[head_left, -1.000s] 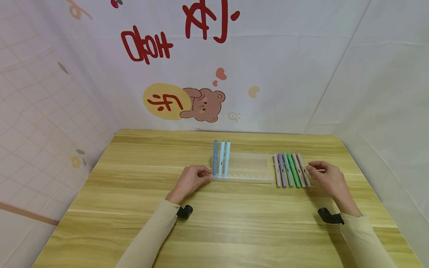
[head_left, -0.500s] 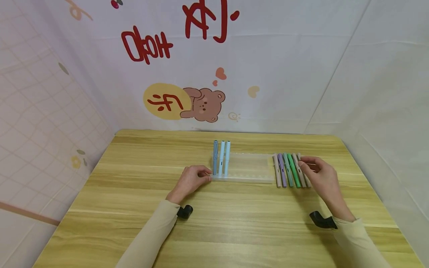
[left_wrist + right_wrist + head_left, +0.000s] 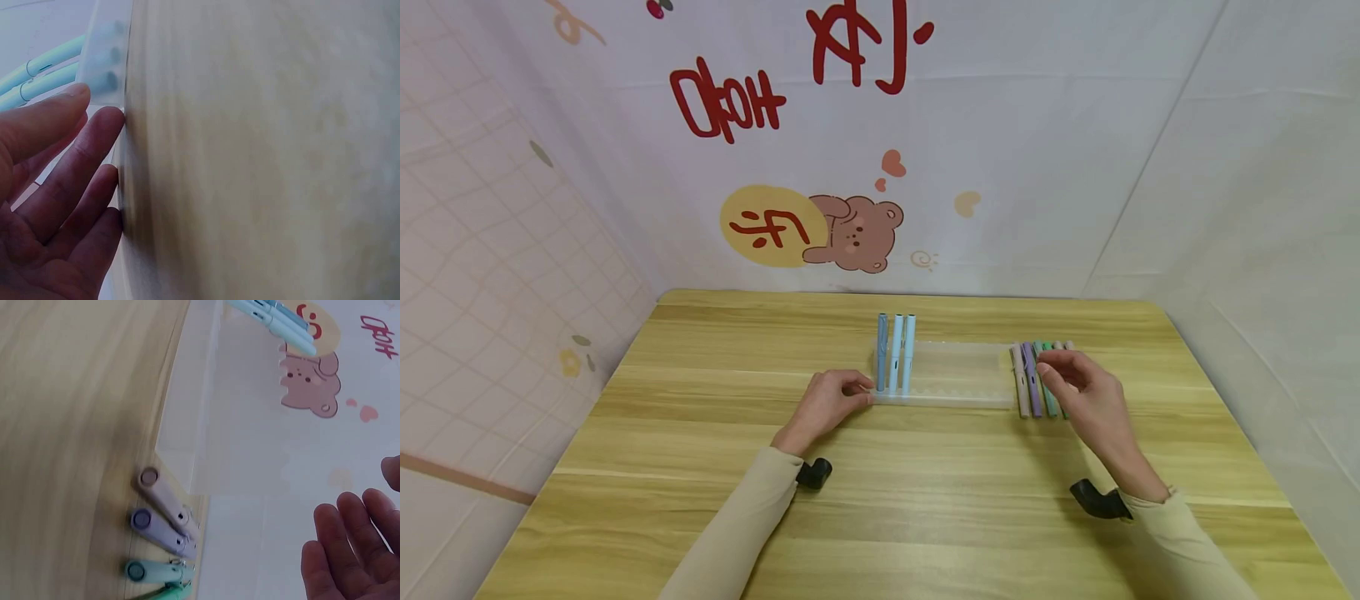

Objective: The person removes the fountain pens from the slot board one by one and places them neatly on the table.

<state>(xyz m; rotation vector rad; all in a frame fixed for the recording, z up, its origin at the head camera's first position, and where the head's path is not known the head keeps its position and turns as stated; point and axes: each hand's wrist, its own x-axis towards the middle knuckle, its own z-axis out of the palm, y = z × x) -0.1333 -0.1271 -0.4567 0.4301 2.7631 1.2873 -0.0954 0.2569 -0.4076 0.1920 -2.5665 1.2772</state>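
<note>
Left hand (image 3: 823,407) and right hand (image 3: 1088,402) both show in my head view, the forearms cut off by its lower edge. The left one rests relaxed fingertips against the nearest end of a clear rack (image 3: 962,371) on the table (image 3: 925,508). Just right of it, a dark blue pen (image 3: 882,354) and two light blue pens (image 3: 896,354) stand upright in the rack, caps up. My right hand is released, fingers loosely curved above a row of lying pens. Their long axes run away from the hands, capped ends farthest and angled slightly left: a beige pen (image 3: 1020,383) and a purple pen (image 3: 1032,382) left of its fingertips, a teal pen (image 3: 1050,405) partly behind them, a green pen (image 3: 1048,345) mostly covered, and two greyish pens (image 3: 1057,344) whose far ends alone I can see.

My left wrist feed is dim; beyond the thumb, three pen bottoms blur through the plastic, their barrels cropped at the edge.

On the right wrist, I get cropped fingers and a sliver of thumb, apart from the pens, whose barrel ends face the camera.
</note>
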